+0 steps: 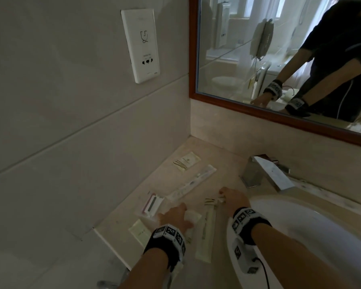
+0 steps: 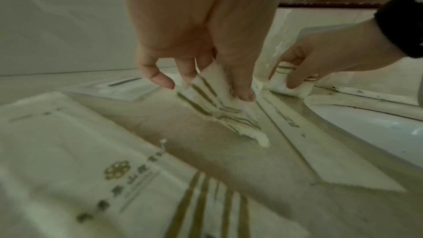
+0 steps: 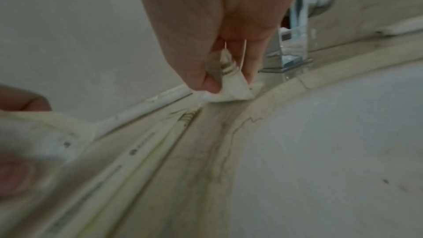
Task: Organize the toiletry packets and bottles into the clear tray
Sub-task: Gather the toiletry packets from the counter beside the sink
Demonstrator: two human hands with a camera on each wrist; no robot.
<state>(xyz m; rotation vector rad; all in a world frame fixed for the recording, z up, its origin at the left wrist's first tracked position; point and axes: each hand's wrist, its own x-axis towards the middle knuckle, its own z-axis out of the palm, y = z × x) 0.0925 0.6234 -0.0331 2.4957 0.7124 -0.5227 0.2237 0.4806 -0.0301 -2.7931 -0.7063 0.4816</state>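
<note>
Several cream toiletry packets lie on the marble counter (image 1: 227, 163). My left hand (image 1: 182, 213) pinches a gold-striped packet (image 2: 219, 108) between thumb and fingers, lifting one end while the other end touches the counter. My right hand (image 1: 222, 197) pinches a small folded striped packet (image 3: 233, 91) just above the counter, near the sink rim. Between the hands lies a long narrow packet (image 1: 206, 232). A toothbrush packet (image 1: 193, 182), a razor packet (image 1: 152, 204) and a small sachet (image 1: 187, 161) lie farther back. I cannot make out a clear tray.
A square chrome faucet (image 1: 265, 174) stands just behind my right hand. The white sink basin (image 1: 300, 236) fills the right side. Another cream packet (image 1: 139, 229) lies near the counter's left front edge. Walls close the left and back; a mirror (image 1: 258, 49) hangs above.
</note>
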